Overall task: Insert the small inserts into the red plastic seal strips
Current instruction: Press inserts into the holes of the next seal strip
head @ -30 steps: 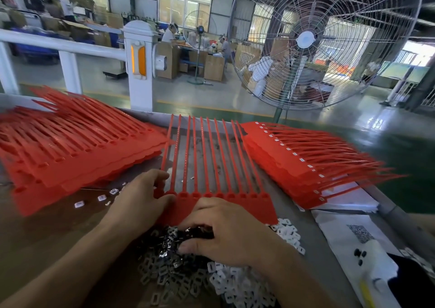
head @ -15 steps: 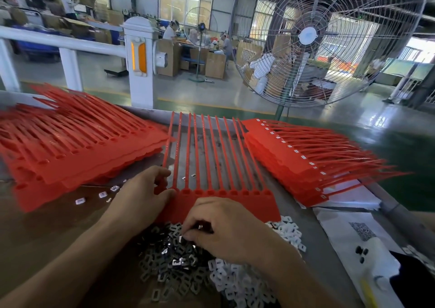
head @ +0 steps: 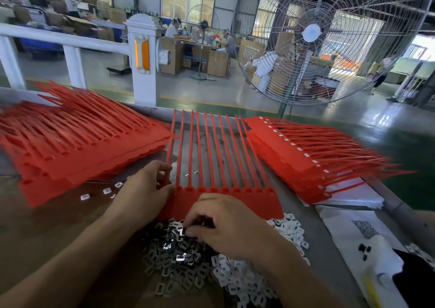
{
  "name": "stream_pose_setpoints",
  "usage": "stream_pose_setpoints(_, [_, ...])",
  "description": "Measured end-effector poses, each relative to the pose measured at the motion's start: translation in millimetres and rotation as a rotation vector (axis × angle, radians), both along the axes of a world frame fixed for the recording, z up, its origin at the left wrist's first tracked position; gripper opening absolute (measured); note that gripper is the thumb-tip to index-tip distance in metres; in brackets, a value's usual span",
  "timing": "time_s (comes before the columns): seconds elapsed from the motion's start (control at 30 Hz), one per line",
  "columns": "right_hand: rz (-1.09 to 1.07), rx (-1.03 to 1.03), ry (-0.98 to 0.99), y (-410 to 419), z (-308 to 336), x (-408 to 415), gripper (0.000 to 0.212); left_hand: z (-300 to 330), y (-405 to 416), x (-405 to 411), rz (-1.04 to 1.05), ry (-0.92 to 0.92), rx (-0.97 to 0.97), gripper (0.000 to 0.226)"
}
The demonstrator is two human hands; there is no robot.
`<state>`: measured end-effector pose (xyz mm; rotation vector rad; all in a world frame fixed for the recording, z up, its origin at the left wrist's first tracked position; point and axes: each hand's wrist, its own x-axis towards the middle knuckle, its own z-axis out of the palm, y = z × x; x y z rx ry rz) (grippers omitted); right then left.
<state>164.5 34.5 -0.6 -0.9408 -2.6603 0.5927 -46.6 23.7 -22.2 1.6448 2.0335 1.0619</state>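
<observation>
Red plastic fills the head view: one seal strip sheet (head: 221,199) lies flat on the table (head: 42,232), its tails pointing away from the person and its solid band nearest them. The left hand (head: 143,190) grips the sheet's left corner, fingers curled over the first tail and thumb against the band's edge, holding it in place. The right hand (head: 226,225) rests just below the band, above the pile of small inserts (head: 179,260), its fingertips (head: 188,231) bunched together and dipping into the pile; they seem to be pinching an insert, but whether one is truly held cannot be told.

The pile spreads under and behind the right hand, darker and shiny pieces toward the left, white ones toward the right. A few loose inserts (head: 106,191) lie apart on the table near the left stack.

As for progress, the row of sockets along the centre sheet shows no white pieces, so this sheet looks still to be filled. A right stack (head: 303,166) of sheets shows white inserts seated along its edge and is probably finished work. A left stack (head: 77,147) shows open slots with no white in them and probably waits its turn. By that reading much work remains.

A large floor fan (head: 310,35) stands beyond the table.
</observation>
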Motion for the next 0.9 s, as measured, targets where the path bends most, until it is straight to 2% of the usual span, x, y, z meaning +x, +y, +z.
stream_pose_setpoints(0.2, [-0.031, -0.017, 0.086, 0, -2, 1, 0.001, 2, 1, 1, 0.000, 0.003, -0.008, 0.044])
stream_pose_setpoints(0.53, [-0.087, -0.070, 0.244, 1, -3, 3, 0.007, 4, -2, 2, -0.006, 0.034, -0.013, 0.046])
stream_pose_setpoints(0.63, [-0.142, -0.094, 0.284, 4, -2, 2, 0.009, 5, -3, 1, 0.015, 0.097, 0.051, 0.043])
stream_pose_setpoints(0.7, [-0.192, -0.126, 0.312, 9, 1, 0, 0.010, 7, -5, 2, 0.014, 0.102, 0.151, 0.030])
stream_pose_setpoints(0.8, [-0.301, -0.260, 0.397, 23, 8, -6, 0.005, 10, -5, 6, -0.034, 0.011, 0.276, 0.016])
stream_pose_setpoints(0.9, [-0.369, -0.380, 0.483, 33, 13, -11, 0.005, 9, -5, 12, -0.113, -0.058, 0.323, 0.019])
